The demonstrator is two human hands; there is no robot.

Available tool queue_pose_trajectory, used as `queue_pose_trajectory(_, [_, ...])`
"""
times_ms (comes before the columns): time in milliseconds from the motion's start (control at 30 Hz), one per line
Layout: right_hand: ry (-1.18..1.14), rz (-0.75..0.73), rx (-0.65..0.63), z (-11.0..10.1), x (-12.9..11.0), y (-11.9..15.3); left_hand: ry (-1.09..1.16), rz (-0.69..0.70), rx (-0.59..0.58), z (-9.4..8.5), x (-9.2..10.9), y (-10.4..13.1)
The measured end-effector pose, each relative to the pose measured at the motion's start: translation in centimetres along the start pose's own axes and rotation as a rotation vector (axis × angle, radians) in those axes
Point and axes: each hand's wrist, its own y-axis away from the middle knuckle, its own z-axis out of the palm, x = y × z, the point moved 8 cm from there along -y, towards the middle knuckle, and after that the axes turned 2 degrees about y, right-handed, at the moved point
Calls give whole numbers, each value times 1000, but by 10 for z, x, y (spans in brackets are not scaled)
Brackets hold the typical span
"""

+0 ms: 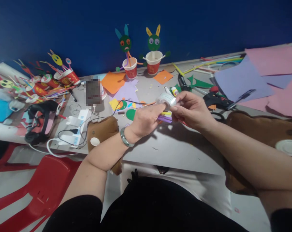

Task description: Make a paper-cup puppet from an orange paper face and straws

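Over the middle of the table my left hand (pixel 146 120) is closed round a small bundle of purple, yellow and orange strips (pixel 165 119), whose ends stick out to its right. A roll of clear tape (pixel 166 100) rests above the bundle, against the left hand's fingers. My right hand (pixel 193 109) pinches the tape at the roll's right side with thumb and forefinger. Behind the hands two paper cups, the left (pixel 130 69) and the right (pixel 153 64), stand upright and hold green rabbit-like figures. A green paper oval (pixel 130 114) lies beside the left hand.
Orange paper (pixel 114 82), a glue stick (pixel 175 91) and a black glue gun (pixel 183 83) lie behind the hands. Purple sheets (pixel 241 79) are at right. A power strip (pixel 80 127) with cables and a red chair (pixel 51 180) are at left. Brown cushions (pixel 103 127) border the table.
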Motion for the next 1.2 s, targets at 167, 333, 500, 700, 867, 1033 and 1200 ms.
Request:
queue_pose_trajectory(167, [64, -103, -8, -1, -6, -2, 469, -296, 8, 8, -21, -6])
queue_pose_trajectory(333, [244, -263, 9, 5, -15, 0, 898, -530, -64, 17, -28, -13])
queue_pose_trajectory(500, [203, -202, -20, 7, -13, 0, 783, -555, -17, 12, -31, -12])
queue_pose_trajectory(700, [35, -52, -69, 8, -1, -2, 739, -485, -49, 12, -26, -10])
queue_pose_trajectory(867, [-32, 22, -97, 11, 5, -1, 790, -493, -46, 11, -25, -10])
queue_pose_trajectory(1033, [23, -21, -138, 15, -1, 1, 888, -542, -79, 15, -21, -11])
queue_pose_trajectory(1200, [122, -87, -71, 11, -1, 2, 833, -604, -17, 10, -23, -11])
